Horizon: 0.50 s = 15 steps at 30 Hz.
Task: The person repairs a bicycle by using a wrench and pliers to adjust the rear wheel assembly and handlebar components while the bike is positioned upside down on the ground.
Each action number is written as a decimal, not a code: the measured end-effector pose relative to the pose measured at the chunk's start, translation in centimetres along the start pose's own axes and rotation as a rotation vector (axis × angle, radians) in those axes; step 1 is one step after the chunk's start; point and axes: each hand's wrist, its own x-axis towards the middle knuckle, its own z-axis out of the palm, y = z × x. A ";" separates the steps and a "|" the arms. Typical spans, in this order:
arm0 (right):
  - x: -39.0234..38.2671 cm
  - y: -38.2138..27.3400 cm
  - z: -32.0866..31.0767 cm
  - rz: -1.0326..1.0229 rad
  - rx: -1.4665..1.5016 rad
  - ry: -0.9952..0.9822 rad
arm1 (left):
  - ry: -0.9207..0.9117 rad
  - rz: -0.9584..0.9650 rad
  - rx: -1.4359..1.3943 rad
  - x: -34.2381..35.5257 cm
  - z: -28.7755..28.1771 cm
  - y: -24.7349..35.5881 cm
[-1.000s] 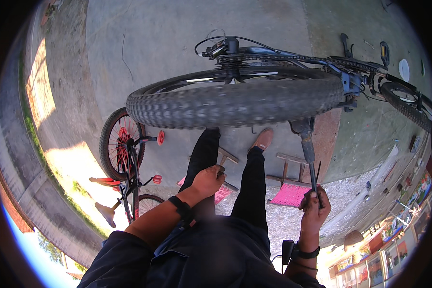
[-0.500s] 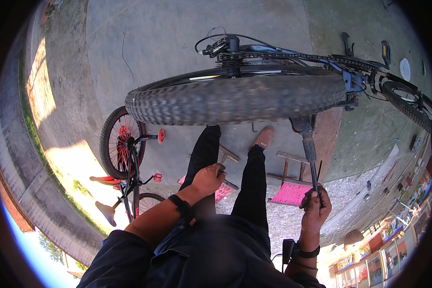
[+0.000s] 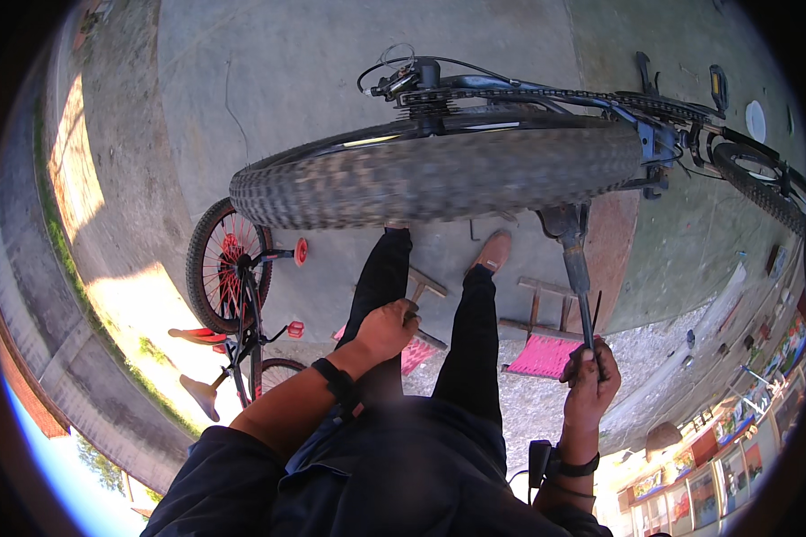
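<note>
My dark top (image 3: 394, 474), sleeves (image 3: 215, 479) loose; my black trousers (image 3: 468, 349); brownish shoe (image 3: 493, 250); black strap (image 3: 336, 383), left wrist; black wristband (image 3: 578, 467) with boxy black module (image 3: 539, 458), right wrist.

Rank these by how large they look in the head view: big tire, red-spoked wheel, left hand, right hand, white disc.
1. Big tire
2. Red-spoked wheel
3. Left hand and right hand: too alike to rank
4. White disc

One head-worn fisheye view looks steeply down.
</note>
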 end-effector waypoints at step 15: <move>0.2 1.5 -0.5 -0.109 -0.068 -0.037 | 0.027 0.073 0.062 0.0 1.7 -1.0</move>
